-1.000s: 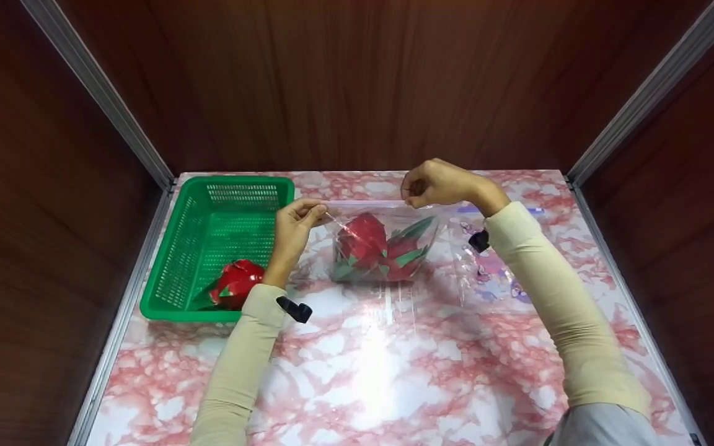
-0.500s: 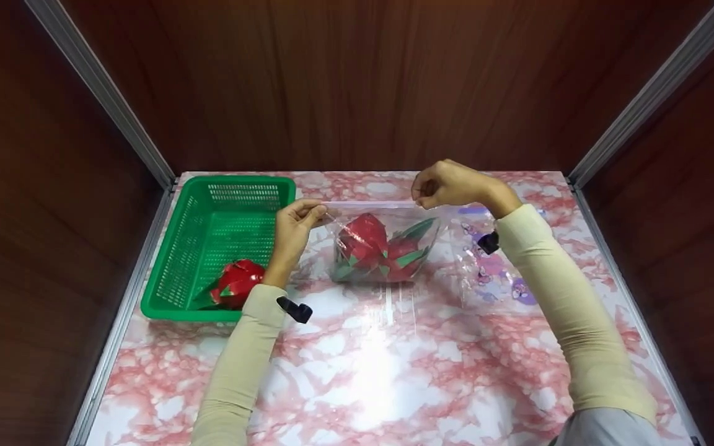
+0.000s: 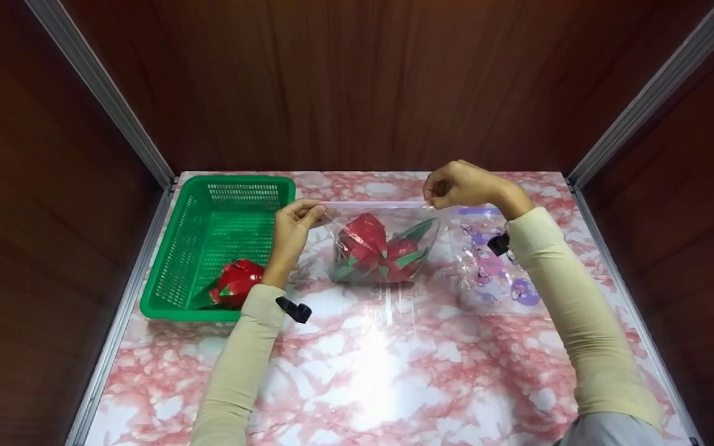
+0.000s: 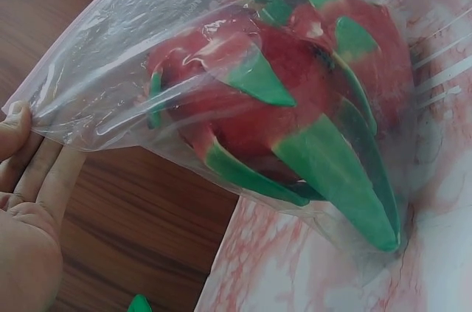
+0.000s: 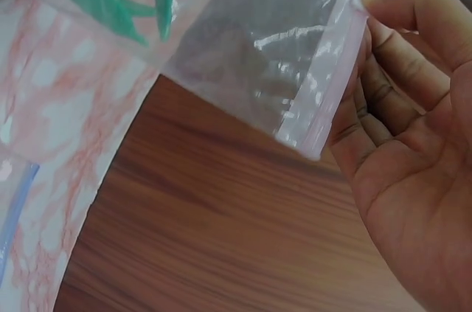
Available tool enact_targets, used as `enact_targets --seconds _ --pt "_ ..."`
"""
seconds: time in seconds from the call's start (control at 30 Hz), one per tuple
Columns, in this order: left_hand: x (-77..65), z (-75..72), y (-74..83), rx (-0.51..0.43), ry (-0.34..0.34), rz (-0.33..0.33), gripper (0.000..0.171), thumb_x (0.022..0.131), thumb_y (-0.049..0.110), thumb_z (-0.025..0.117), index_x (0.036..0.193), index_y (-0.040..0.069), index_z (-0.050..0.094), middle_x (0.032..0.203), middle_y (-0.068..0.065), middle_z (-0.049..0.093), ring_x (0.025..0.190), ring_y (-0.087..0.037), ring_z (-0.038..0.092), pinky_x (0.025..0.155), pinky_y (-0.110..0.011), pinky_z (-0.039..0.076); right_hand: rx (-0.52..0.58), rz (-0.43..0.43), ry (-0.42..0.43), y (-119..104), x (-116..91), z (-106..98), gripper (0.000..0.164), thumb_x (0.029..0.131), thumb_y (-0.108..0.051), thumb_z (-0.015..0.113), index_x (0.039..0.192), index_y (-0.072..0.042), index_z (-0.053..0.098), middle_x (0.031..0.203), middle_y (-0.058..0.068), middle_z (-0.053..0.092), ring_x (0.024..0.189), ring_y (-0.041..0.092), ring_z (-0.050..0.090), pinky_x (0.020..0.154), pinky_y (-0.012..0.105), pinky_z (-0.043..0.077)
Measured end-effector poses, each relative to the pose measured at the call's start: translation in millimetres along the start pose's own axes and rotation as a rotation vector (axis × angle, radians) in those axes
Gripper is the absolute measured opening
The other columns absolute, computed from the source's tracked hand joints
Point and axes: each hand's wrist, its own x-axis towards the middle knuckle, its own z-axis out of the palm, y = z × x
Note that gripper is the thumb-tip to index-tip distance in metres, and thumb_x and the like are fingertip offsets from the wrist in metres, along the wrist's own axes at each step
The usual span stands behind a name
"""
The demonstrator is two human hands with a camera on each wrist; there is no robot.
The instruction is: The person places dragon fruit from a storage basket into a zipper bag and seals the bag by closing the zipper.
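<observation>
A clear zip bag [image 3: 385,210] with a pale pink zip strip stands on the table, its mouth edge stretched between the two hands. Inside are two red dragon fruits [image 4: 254,98] with green scales. My left hand [image 3: 295,226] pinches the bag's left top corner between thumb and fingers. At the right end of the strip, my right hand [image 3: 471,184] pinches a small zip slider [image 5: 359,1], the thumb lying on it. The right wrist view shows the right end of the zip strip [image 5: 335,98] just past the fingers.
On the left stands a green plastic basket [image 3: 154,275] with another dragon fruit [image 3: 242,280] in it, partly behind the left wrist. A flat bag with purple and pink prints [image 3: 487,263] lies right of the zip bag. Wooden panels [image 3: 357,87] enclose the marbled table [image 3: 444,371].
My right hand has slid rightward along the zip strip towards its right end. The left hand has stayed at its corner, and the fruits have hardly moved.
</observation>
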Motion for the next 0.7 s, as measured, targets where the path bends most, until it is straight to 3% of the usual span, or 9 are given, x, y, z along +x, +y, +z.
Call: enact_targets --seconds 0.1,0.27,0.43,0.7 --pt "0.4 -0.8 -0.9 -0.003 0.004 -0.002 0.013 0.099 -0.007 0.067 0.105 -0.018 0.070 0.089 -0.020 0.076 0.081 -0.011 0.076 0.082 -0.030 0.065 0.005 0.003 0.002 3 -3 -2 0.009 0.091 -0.001 0.077 0.098 -0.005 0.076 0.089 0.007 0.073 0.080 0.016 0.062 0.072 0.016 0.052" --pt "1.0 -2.8 -2.1 -0.004 0.008 -0.006 0.007 0.098 -0.008 0.068 0.102 -0.011 0.073 0.086 -0.005 0.078 0.081 -0.010 0.077 0.082 -0.032 0.066 -0.001 0.016 0.010 7 -9 -4 0.008 0.090 -0.001 0.078 0.096 -0.005 0.076 0.088 0.006 0.073 0.078 0.013 0.062 0.070 0.016 0.052" --pt "1.0 -3.5 -2.8 -0.003 0.015 -0.015 0.007 0.098 -0.008 0.069 0.102 -0.011 0.073 0.086 -0.007 0.077 0.081 -0.012 0.076 0.083 -0.034 0.066 0.011 0.049 0.003 12 -16 -6 0.009 0.090 -0.001 0.078 0.097 -0.006 0.076 0.088 0.005 0.071 0.078 0.014 0.062 0.070 0.018 0.053" --pt "0.3 -6.7 -2.0 0.009 0.021 -0.018 0.008 0.099 -0.007 0.068 0.103 -0.011 0.073 0.085 0.002 0.076 0.081 -0.008 0.075 0.082 -0.031 0.065 0.010 0.094 0.017 19 -27 -10 0.010 0.091 -0.001 0.077 0.101 -0.005 0.076 0.090 0.006 0.071 0.079 0.015 0.062 0.070 0.018 0.053"
